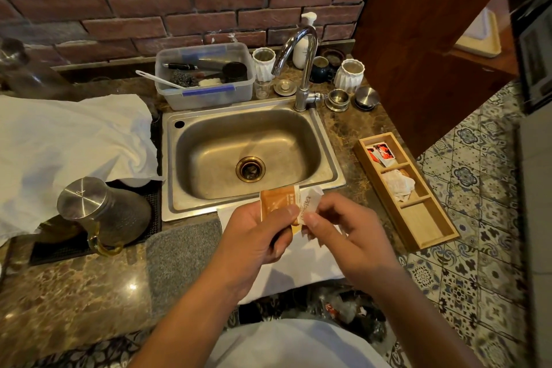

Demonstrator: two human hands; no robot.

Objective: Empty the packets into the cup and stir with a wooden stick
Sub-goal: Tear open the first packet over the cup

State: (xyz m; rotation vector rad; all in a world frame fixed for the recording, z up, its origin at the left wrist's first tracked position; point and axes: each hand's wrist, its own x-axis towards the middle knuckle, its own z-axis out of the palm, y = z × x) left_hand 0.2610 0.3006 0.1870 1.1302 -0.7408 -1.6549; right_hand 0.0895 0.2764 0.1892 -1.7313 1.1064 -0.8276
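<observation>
fingers (294,212) of both hands pinch orange packet (276,206) | printing unreadable | above sink (179,140)

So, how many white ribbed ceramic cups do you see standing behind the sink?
2. One white ribbed cup stands left of the faucet, beside the plastic tub. The other stands right of the faucet, by the wooden panel. Others may be hidden.

Left hand (254,236) and right hand (340,233) meet, fingers (313,219) pinched, forearms angled inward.
</observation>
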